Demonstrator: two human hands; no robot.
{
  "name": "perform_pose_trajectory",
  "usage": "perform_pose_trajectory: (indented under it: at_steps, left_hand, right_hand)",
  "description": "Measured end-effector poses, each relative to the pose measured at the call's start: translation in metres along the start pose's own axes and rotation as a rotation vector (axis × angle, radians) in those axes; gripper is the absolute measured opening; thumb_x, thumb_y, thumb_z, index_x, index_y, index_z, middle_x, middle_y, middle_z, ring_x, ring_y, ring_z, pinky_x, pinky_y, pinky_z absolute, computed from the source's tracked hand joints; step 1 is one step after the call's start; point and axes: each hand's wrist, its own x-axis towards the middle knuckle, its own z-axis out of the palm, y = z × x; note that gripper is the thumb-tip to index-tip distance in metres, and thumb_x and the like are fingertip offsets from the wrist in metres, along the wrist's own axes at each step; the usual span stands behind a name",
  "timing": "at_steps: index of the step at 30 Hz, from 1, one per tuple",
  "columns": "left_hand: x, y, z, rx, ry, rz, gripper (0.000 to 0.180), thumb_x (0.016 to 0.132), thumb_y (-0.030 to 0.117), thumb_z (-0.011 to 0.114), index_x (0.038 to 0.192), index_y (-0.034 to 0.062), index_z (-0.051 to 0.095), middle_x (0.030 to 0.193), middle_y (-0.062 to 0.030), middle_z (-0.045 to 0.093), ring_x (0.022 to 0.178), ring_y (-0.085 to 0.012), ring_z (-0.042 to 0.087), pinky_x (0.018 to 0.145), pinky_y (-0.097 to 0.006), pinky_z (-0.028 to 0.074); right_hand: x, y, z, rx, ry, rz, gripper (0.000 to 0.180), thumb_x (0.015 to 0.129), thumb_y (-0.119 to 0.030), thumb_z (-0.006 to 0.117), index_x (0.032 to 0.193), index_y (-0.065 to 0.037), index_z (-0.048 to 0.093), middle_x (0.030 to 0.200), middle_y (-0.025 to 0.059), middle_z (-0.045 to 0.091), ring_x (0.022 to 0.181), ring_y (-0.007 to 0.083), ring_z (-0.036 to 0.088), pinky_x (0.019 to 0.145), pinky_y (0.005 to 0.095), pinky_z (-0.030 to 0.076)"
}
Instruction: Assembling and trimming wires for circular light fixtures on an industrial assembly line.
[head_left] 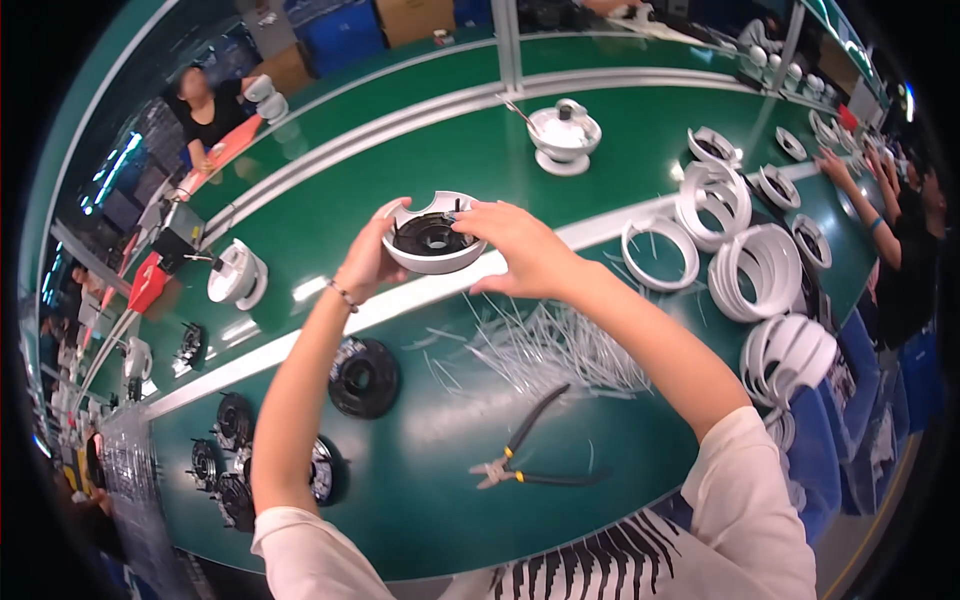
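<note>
Above the rail between the green surfaces, my left hand (372, 257) grips the left side of a white bowl-shaped housing (437, 265). Inside it sits a black round insert (420, 234) with upright posts and a central hole. My right hand (522, 245) reaches over the housing's right rim, its fingertips touching near a black post. The right thumb stretches away below, apart from the housing. Below my left wrist lies a black disc-shaped part (364, 379). A pair of cutting pliers (508, 458) with black handles rests spread on the near worktop (420, 510).
White plastic strips (560, 345) lie loosely heaped under my right forearm. White ring housings (752, 275) are stacked at right, black parts (233, 420) clustered at left. White bowl assemblies (565, 135) stand on the far green belt (390, 150). Other people work at far left and right.
</note>
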Motion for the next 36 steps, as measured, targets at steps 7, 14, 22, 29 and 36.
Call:
perform_pose_trajectory:
  at_steps: [7, 14, 22, 29, 36]
  left_hand:
    - [0.053, -0.010, -0.023, -0.242, 0.170, 0.301, 0.038, 0.090, 0.030, 0.024, 0.124, 0.0150, 0.033, 0.062, -0.0036, 0.052, 0.036, -0.0094, 0.043, 0.030, -0.020, 0.028]
    - [0.081, -0.047, -0.044, 0.428, 0.027, -0.095, 0.041, 0.091, 0.036, 0.020, 0.124, 0.0132, 0.027, 0.054, -0.0068, 0.054, 0.036, -0.0104, 0.047, 0.032, -0.021, 0.036]
    - [0.071, -0.016, -0.029, 0.470, 0.176, -0.267, 0.069, 0.081, 0.061, 0.029, 0.122, 0.0059, 0.034, 0.064, -0.0124, 0.056, 0.043, -0.0137, 0.052, 0.037, -0.024, 0.040]
    - [0.046, 0.037, -0.027, 0.614, 0.498, 0.207, 0.058, 0.084, 0.052, 0.033, 0.101, -0.0008, 0.052, 0.054, -0.0101, 0.054, 0.044, -0.0161, 0.053, 0.045, -0.028, 0.042]
    - [0.040, 0.053, 0.024, 0.581, 0.425, 0.346, 0.049, 0.085, 0.043, 0.038, 0.103, 0.0002, 0.053, 0.053, -0.0102, 0.056, 0.047, -0.0158, 0.054, 0.048, -0.028, 0.043]
  right_hand:
    - [0.093, 0.018, 0.024, -0.174, 0.105, -0.008, 0.064, 0.079, -0.038, 0.052, 0.126, 0.000, 0.031, 0.131, 0.0167, 0.032, 0.125, 0.0316, 0.024, 0.102, 0.0468, 0.017]
    - [0.062, 0.066, 0.096, -0.284, -0.337, 0.275, 0.068, 0.082, -0.053, 0.036, 0.123, 0.002, 0.038, 0.134, 0.0173, 0.029, 0.125, 0.0301, 0.025, 0.102, 0.0456, 0.016]
    - [0.059, 0.058, 0.046, -0.186, 0.057, 0.251, 0.064, 0.081, -0.046, 0.045, 0.124, 0.000, 0.035, 0.133, 0.0150, 0.031, 0.126, 0.0329, 0.019, 0.101, 0.0521, 0.013]
    - [-0.070, -0.130, -0.030, 0.020, -0.785, 0.000, 0.086, 0.061, -0.042, 0.069, 0.126, -0.001, 0.030, 0.131, 0.0214, 0.028, 0.121, 0.0352, 0.027, 0.096, 0.0500, 0.024]
    - [-0.116, -0.141, -0.035, -0.035, -0.894, 0.042, 0.094, 0.052, -0.032, 0.076, 0.126, 0.001, 0.028, 0.120, 0.0184, 0.036, 0.103, 0.0301, 0.041, 0.093, 0.0394, 0.030]
